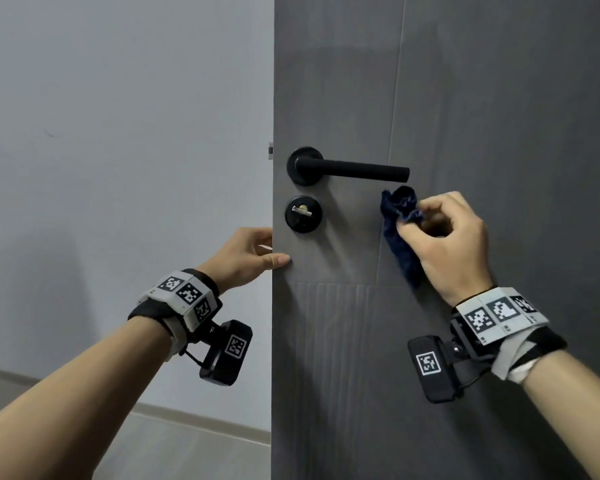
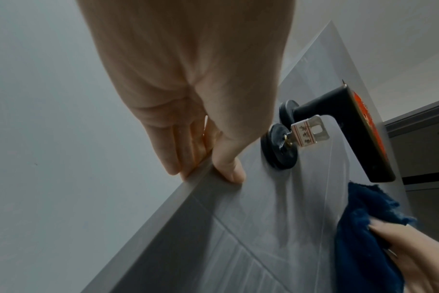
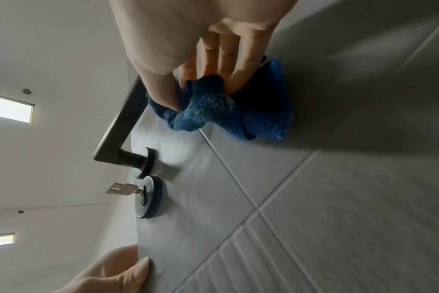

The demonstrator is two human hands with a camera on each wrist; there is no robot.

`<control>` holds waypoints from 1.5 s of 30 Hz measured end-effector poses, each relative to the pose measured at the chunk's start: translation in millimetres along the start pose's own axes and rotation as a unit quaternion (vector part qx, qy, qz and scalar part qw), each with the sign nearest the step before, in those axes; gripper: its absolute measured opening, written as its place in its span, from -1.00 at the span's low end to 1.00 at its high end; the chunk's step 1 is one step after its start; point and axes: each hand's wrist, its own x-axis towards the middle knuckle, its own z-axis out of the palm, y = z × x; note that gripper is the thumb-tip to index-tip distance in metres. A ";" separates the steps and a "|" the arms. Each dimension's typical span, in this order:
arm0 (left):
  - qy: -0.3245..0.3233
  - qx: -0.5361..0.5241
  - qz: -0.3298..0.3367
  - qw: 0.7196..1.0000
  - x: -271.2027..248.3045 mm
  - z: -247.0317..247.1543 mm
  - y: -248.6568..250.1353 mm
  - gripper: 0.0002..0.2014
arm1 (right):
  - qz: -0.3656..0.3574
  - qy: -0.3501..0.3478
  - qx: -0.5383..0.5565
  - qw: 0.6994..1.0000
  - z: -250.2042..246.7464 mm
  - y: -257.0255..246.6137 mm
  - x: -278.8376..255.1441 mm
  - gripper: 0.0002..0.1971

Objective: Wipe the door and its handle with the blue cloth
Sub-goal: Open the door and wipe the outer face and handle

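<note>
A dark grey door (image 1: pixel 482 98) stands ajar, with a black lever handle (image 1: pixel 354 169) and under it a round black lock with a key (image 1: pixel 302 211). My right hand (image 1: pixel 444 237) pinches a bunched blue cloth (image 1: pixel 400 230) between thumb and fingers, just below the free end of the handle, against the door face. In the right wrist view the blue cloth (image 3: pixel 226 111) touches the door beside the handle (image 3: pixel 123 123). My left hand (image 1: pixel 253 256) grips the door's free edge below the lock, thumb on the front face, fingers behind. The left wrist view shows my left hand (image 2: pixel 206 158) on the door's edge (image 2: pixel 163 218).
A pale wall (image 1: pixel 118 133) fills the left, with floor and skirting (image 1: pixel 187 417) at its foot. The latch (image 1: pixel 270 150) shows on the door's edge at handle height. The door face carries grooved lines (image 1: pixel 333 323) below the hands.
</note>
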 end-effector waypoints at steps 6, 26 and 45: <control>0.023 -0.002 0.013 1.000 15.3 6.5 -16.7 -0.67 | -0.032 0.010 0.001 0.999 13.6 14.5 10.1 -0.89; -0.007 -0.202 -0.179 0.963 -72.6 45.9 -112.5 -0.25 | -0.149 0.077 -0.065 0.984 40.1 10.5 -46.1 -0.98; 0.026 -0.192 -0.236 0.952 -72.5 51.9 -91.6 -0.20 | -0.127 0.037 -0.091 0.987 22.7 16.0 -46.4 -0.95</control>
